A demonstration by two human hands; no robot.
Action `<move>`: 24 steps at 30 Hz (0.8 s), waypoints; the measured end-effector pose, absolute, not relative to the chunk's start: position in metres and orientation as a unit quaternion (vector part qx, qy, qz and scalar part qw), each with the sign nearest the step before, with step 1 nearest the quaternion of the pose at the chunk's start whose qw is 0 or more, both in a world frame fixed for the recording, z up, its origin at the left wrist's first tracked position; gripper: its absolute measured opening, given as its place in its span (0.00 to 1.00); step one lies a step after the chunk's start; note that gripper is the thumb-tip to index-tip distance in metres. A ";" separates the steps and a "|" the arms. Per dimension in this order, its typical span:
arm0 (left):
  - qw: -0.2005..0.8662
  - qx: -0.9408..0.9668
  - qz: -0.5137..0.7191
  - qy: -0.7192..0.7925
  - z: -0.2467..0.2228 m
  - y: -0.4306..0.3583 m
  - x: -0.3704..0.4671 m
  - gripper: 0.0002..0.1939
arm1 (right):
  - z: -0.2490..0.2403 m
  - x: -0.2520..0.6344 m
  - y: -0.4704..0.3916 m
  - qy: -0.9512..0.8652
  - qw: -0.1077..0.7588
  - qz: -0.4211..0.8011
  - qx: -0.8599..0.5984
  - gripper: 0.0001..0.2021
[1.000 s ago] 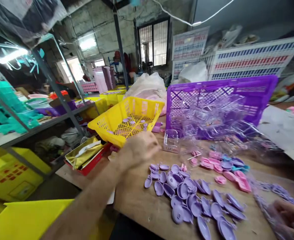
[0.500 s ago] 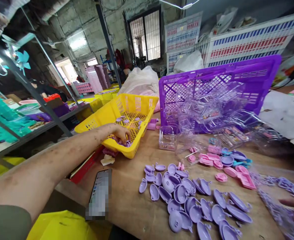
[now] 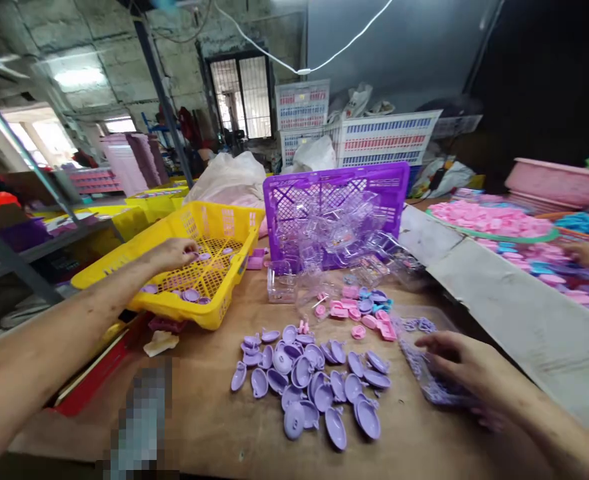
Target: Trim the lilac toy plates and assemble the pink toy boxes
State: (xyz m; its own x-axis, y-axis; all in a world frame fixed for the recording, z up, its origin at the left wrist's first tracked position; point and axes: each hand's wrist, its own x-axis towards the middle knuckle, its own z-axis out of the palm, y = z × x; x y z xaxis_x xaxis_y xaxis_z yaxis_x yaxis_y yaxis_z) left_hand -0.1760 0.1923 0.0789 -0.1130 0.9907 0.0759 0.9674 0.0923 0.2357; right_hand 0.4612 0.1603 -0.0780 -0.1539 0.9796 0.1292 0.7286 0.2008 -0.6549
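Purple pieces (image 3: 191,295) in yellow basket (image 3: 220,313) near left hand (image 3: 175,253), grip unclear; right fingers (image 3: 431,339) apart.

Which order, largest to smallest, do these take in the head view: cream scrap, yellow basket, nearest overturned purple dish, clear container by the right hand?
1. Yellow basket
2. Clear container
3. Cream scrap and overturned purple dish: too alike to rank.

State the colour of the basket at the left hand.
The basket is yellow; the head view shows it best.

The purple bits (image 3: 420,325) in the clear tray (image 3: 443,320) blur together, and a grey object (image 3: 141,417) is pixelated.
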 end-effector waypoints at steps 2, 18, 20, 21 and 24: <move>0.027 0.654 0.226 0.721 0.087 0.183 -0.167 0.24 | -0.074 0.458 0.160 -0.718 0.280 0.224 -0.597 0.16; 0.198 0.606 0.599 0.484 0.029 0.025 0.047 0.16 | -0.028 0.409 0.100 -0.589 0.417 0.394 -0.569 0.19; 0.280 0.588 0.594 0.473 0.002 0.003 0.074 0.16 | -0.028 0.381 0.064 -0.571 0.474 0.427 -0.517 0.22; 0.321 0.583 0.584 0.464 -0.010 -0.006 0.085 0.15 | -0.030 0.365 0.046 -0.552 0.510 0.447 -0.484 0.22; 0.422 0.574 0.558 0.426 -0.037 -0.027 0.107 0.08 | -0.040 0.318 -0.003 -0.434 0.644 0.512 -0.366 0.17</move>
